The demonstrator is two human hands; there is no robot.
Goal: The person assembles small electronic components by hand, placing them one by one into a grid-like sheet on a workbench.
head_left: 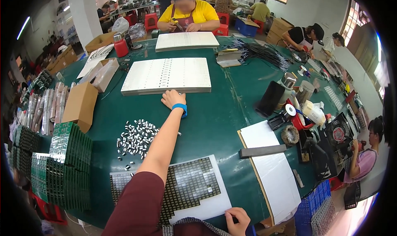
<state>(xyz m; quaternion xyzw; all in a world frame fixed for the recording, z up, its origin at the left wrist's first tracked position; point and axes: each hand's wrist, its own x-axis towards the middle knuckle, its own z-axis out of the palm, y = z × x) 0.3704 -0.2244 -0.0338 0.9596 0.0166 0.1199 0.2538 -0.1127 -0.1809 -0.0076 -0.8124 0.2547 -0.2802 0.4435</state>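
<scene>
My left arm stretches forward over the green table, a blue watch band on its wrist. My left hand (pixel 173 98) is closed, its fingers curled at the near edge of a stack of white perforated panels (pixel 167 75); what it holds, if anything, I cannot make out. Close to my body my right hand (pixel 237 220) is curled beside the lower right corner of a white sheet (pixel 215 203), its inside hidden. Rows of small dark and silvery square pieces (pixel 188 182) cover much of that sheet, partly behind my left arm. A heap of small metallic components (pixel 136 137) lies left of my forearm.
Stacked green circuit boards (pixel 62 165) and a cardboard box (pixel 77 106) stand at left. To the right, a grey bar (pixel 263 151) lies across a white board (pixel 273 186), near a dark cup (pixel 269 99) and tools. Across the table a person in yellow works behind another panel stack (pixel 186 40).
</scene>
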